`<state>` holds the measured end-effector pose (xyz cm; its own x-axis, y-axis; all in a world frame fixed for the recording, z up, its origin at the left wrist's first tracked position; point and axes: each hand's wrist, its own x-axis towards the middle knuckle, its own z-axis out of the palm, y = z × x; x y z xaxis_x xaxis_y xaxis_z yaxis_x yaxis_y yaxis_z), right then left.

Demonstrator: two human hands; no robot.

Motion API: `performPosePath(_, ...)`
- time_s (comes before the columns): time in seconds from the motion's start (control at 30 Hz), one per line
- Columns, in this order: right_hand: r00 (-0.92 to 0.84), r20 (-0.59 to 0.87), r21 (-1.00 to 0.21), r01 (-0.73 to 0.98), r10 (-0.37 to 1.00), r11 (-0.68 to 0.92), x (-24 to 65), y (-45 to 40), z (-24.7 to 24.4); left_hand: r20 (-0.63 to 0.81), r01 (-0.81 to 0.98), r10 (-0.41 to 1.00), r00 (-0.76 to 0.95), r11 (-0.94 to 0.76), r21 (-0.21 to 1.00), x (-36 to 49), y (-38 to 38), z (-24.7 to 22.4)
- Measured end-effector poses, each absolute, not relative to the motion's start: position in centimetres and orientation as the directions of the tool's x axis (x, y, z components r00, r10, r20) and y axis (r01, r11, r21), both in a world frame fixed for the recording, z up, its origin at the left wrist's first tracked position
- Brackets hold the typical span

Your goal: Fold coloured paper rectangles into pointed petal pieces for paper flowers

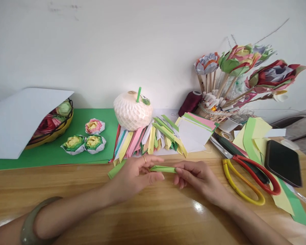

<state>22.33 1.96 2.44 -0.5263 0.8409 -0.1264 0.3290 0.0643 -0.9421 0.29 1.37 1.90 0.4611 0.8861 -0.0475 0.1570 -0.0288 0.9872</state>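
Note:
A narrow folded strip of light green paper (164, 169) lies level between my hands above the wooden table. My right hand (193, 175) pinches its right end between thumb and fingers. Around the strip's left end is my left hand (142, 172), thumb and forefinger apart; its other fingers curl behind the strip, partly hidden. Another green paper piece (116, 170) shows just behind my left hand. Beyond the hands lies a row of folded paper strips (150, 139) in green, yellow, pink, white and blue.
Scissors with red and yellow handles (244, 177) and a black phone (284, 163) lie at the right. Paper flowers (241, 59) stand behind them. A white netted object (133, 112), small paper flowers (94, 142) and a basket (63, 131) are farther back.

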Motion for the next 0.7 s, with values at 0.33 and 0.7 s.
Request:
performPosePath(0.33,-0.449,-0.049,-0.932,0.341,0.892,0.12,23.4,3.0,2.5,0.164,0.325,0.945,0.282,-0.255,0.911,0.1,1.6,0.9)
performPosePath(0.7,0.048,0.278,-0.821,0.53,0.959,0.212,26.1,4.7,2.5,0.136,0.28,0.986,0.101,-0.16,0.947,-0.6,1.5,1.3)
